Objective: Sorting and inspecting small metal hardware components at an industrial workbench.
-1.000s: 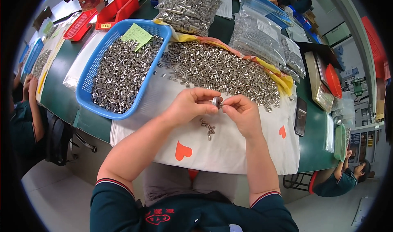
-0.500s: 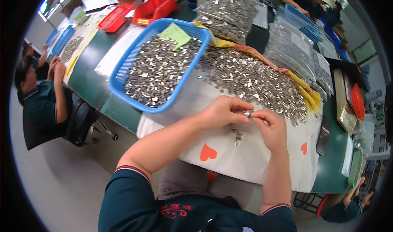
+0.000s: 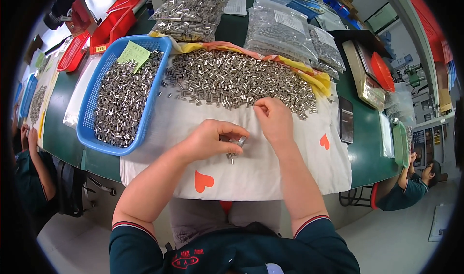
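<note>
My left hand [image 3: 208, 139] is low over the white cloth [image 3: 304, 172], curled around a short, shiny metal piece [image 3: 241, 141] that looks round, held near its fingertips. Just below its thumb lie a few small metal sleeves [image 3: 232, 161], partly hidden by the hand. Farther right, my right hand [image 3: 274, 120] has thumb and forefinger pinched together at the near edge of a wide pile of small metal sleeves [image 3: 241, 78]. Whatever sits between those fingertips is too small to make out.
Left of the pile stands a blue basket [image 3: 82, 110] full of similar sleeves, with a green note [image 3: 135, 56] on top. A rolled yellow-orange cloth [image 3: 316, 83] borders the pile. Behind are plastic bags of metal parts [image 3: 188, 13]. A dark phone-like slab [image 3: 346, 119] lies right. Co-workers sit at both sides.
My hands, close together before around the metal piece, have separated. The right has gone to the pile's edge; the left keeps the piece. The whole view has turned, shifting the table leftward.
</note>
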`<state>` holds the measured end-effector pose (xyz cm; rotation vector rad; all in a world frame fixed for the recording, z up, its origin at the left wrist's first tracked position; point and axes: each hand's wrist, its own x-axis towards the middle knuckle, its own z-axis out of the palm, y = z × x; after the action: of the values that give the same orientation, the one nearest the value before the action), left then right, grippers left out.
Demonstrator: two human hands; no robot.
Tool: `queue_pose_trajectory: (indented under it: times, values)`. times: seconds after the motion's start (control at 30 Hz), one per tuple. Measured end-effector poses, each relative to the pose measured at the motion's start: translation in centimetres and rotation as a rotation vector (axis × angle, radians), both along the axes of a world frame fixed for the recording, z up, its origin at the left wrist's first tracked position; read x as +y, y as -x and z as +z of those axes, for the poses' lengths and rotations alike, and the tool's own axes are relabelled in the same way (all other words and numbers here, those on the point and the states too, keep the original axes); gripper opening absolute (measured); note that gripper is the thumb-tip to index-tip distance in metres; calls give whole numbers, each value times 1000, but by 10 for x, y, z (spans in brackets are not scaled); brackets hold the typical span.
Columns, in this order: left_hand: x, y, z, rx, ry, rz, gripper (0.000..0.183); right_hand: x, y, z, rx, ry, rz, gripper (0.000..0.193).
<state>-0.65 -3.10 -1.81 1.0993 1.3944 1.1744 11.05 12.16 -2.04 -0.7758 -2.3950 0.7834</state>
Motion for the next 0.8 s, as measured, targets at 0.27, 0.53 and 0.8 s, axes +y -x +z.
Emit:
queue_pose_trajectory:
  times: [0.27,0.53,0.8]
  values:
    - [-5,1,-7,81,29,-14,35,-4,5,-13,-119,-206,-72,5]
    - [0,-1,1,-158,88,85,33,1,2,-11,-177,-241,-31,6]
    - [2,10,-10,-303,-97,283,35,-18,-6,19,122,498,204,6]
